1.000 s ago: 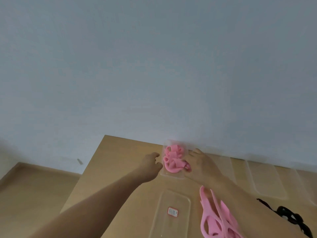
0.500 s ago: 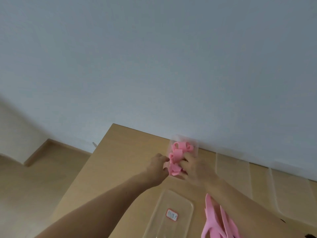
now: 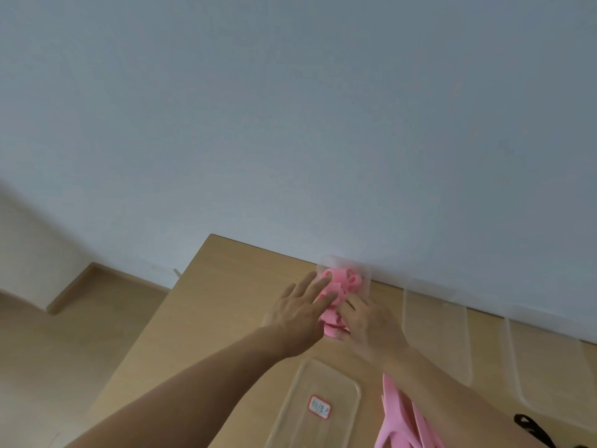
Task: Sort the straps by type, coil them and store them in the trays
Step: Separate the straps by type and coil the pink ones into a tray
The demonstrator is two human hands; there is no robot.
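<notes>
Filling the clear tray point(image 3: 367, 279) at the tabletop's point(image 3: 210, 305) far edge, against the wall, coiled pink straps point(image 3: 344, 282) lie bunched under both hands. The left hand point(image 3: 298, 315) presses on them with straight, spread fingers, while the right hand point(image 3: 371, 323) curls its fingers round their near end. Nearer lies a labelled tray point(image 3: 323, 381), with loose pink straps point(image 3: 399, 418) beside it, a black strap point(image 3: 533, 431) farther right, and further clear trays point(image 3: 436, 337) along the wall.
</notes>
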